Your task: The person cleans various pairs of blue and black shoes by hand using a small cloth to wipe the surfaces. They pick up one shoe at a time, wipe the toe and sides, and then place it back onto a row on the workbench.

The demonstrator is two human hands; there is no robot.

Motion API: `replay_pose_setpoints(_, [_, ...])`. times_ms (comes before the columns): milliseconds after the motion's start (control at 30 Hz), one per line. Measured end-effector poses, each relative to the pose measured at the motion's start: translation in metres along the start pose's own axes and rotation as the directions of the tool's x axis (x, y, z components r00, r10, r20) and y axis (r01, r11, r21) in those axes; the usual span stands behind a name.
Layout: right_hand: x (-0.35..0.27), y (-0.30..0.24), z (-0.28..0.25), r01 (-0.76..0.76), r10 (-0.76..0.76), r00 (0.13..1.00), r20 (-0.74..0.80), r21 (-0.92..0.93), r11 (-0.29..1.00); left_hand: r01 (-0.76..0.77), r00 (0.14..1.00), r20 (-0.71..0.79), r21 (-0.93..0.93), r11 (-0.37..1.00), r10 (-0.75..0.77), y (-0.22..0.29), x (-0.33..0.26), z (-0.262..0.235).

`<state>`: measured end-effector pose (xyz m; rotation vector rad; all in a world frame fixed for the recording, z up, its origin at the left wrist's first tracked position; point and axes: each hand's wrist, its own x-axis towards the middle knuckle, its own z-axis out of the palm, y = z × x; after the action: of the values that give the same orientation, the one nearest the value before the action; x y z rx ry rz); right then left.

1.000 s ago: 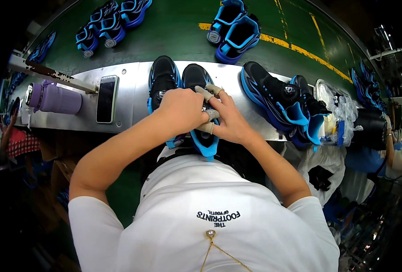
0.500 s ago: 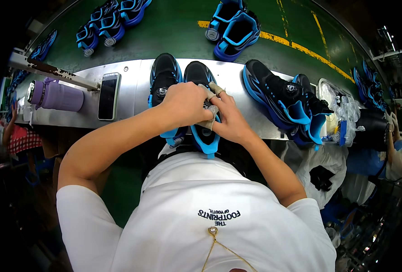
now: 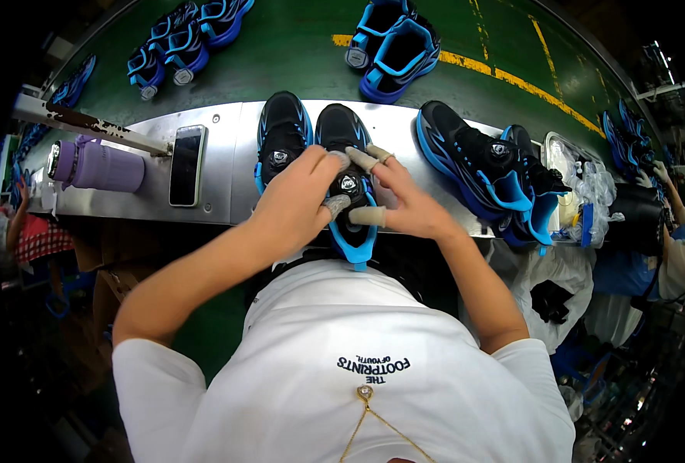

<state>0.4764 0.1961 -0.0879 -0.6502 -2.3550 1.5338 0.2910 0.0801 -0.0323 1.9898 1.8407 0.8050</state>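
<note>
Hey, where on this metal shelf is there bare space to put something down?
On the steel shelf, a bare strip lies between the black phone and the black-and-blue shoe. It is crowded where both hands, left hand and right hand, grip the second shoe, and rightward by the shoe pair.

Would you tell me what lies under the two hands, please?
A black-and-blue shoe lies under the left hand and right hand, resting on the steel bench. Its round dial shows between the fingers; its middle is covered.
</note>
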Motion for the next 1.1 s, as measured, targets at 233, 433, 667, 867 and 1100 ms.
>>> replay_pose_setpoints(233, [0.019,-0.011,0.010,-0.065,0.068,0.997,-0.043,0.067,0.996,0.763,0.647,0.619,-0.519,0.385,-0.446,0.036,-0.038,0.005])
replay_pose_setpoints(433, [0.026,-0.015,0.026,-0.147,0.144,0.989,0.032,0.128,0.981,0.724,0.643,0.635,-0.686,0.071,-0.428,0.025,-0.038,0.015])
replay_pose_setpoints(667, [0.022,-0.019,0.007,-0.225,0.257,0.966,-0.013,0.443,0.868,0.172,0.929,-0.309,-0.123,0.977,-0.203,-0.013,-0.016,-0.028])
replay_pose_setpoints(867, [0.031,-0.030,-0.003,-0.242,0.261,0.965,-0.005,0.357,0.902,0.324,0.942,0.026,-0.337,0.884,-0.335,-0.078,-0.014,-0.021])
replay_pose_setpoints(1100, [0.037,-0.031,-0.013,-0.228,0.249,0.968,-0.017,0.343,0.911,0.061,0.993,-0.095,-0.082,0.995,-0.069,-0.071,-0.008,-0.023])
